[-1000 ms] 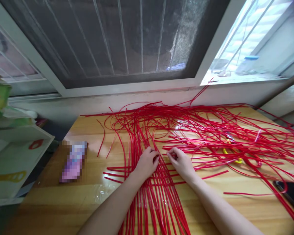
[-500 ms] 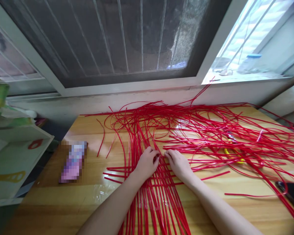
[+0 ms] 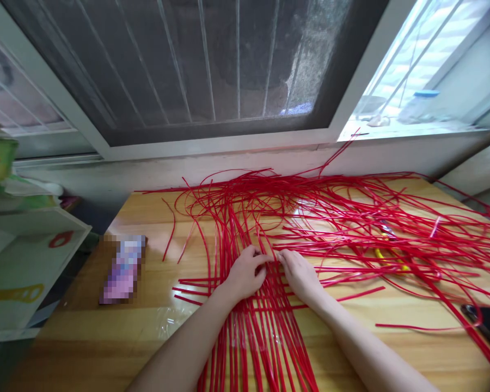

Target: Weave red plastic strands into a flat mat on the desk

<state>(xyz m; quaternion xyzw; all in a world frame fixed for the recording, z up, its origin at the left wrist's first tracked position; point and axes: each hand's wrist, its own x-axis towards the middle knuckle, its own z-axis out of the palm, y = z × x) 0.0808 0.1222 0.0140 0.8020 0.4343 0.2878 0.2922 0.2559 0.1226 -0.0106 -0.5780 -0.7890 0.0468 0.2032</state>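
Long red plastic strips (image 3: 245, 326) run lengthwise toward me, crossed by several shorter red strips (image 3: 190, 290) in a loose weave. My left hand (image 3: 247, 272) rests on the weave, its thumb and forefinger reaching right to the strips near my right hand. On the right side of the weave, my right hand (image 3: 294, 269) has its fingertips pinched on a red strip. The two hands' fingertips almost meet. Clear tape (image 3: 255, 332) lies across the lengthwise strips below the hands.
A tangle of red strips (image 3: 351, 218) spreads over the back and right of the wooden table (image 3: 81, 337). Among it lies a yellow-handled tool (image 3: 379, 254). A blurred-out flat object (image 3: 122, 269) is at left, a dark phone-like object (image 3: 488, 326) at right. A window (image 3: 212, 71) stands behind.
My left thumb and forefinger have stretched out to the right, toward my right fingertips. My right hand has shifted very slightly; the strips lie much as before.
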